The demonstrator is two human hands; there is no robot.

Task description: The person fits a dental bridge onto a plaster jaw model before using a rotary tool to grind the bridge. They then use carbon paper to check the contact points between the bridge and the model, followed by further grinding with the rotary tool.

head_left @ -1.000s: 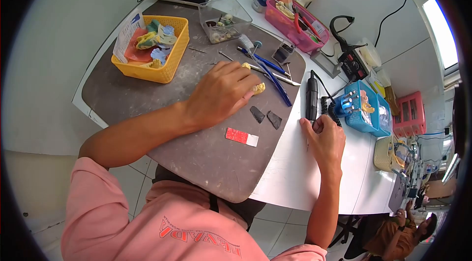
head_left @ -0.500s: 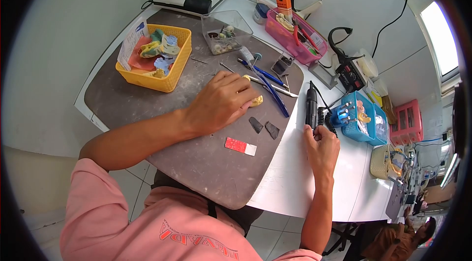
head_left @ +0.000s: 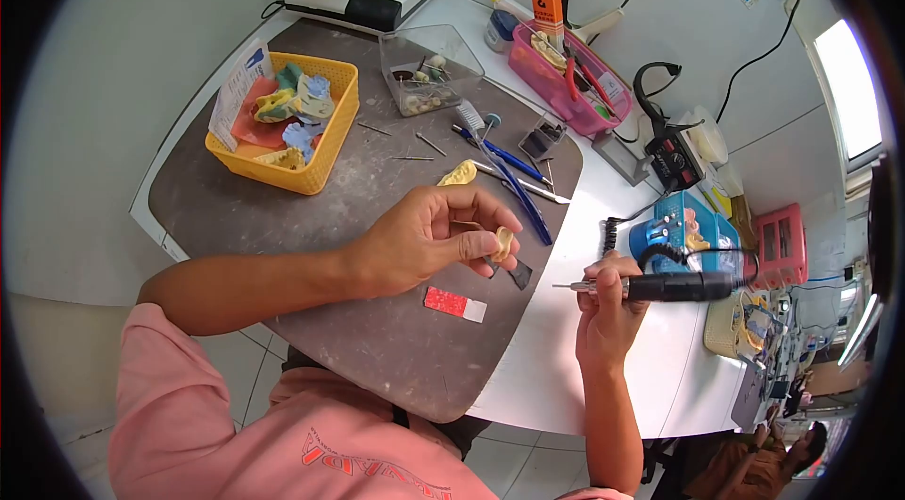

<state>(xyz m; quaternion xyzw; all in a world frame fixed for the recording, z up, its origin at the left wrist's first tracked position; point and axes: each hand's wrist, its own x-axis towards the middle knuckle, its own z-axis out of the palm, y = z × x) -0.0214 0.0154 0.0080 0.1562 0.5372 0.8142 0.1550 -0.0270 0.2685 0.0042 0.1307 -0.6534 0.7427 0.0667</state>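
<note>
Between the thumb and fingers of my left hand [head_left: 452, 234] is a small cream-coloured dental cast piece [head_left: 503, 244], raised over the brown board. My right hand [head_left: 611, 310] grips a black rotary handpiece [head_left: 683, 287], held level with its thin metal bur pointing left towards the cast. A coiled black cord runs behind it. Another yellowish dental cast [head_left: 458, 174] lies on the board just beyond my left hand. Close below my left fingers are dark flat scraps [head_left: 520, 275], partly hidden, and a red and white strip [head_left: 455, 304].
On the brown board [head_left: 377, 349] stand a yellow basket [head_left: 311, 178] of casts and a clear box [head_left: 429, 104] of burs. A blue-handled brush [head_left: 528, 210] and a knife lie beyond my hands. Pink [head_left: 594, 118] and blue baskets [head_left: 660, 260] line the right side.
My right hand has lifted the handpiece off the white table and turned it level. My left hand has come nearer and raised the small cast piece, uncovering the other cast.
</note>
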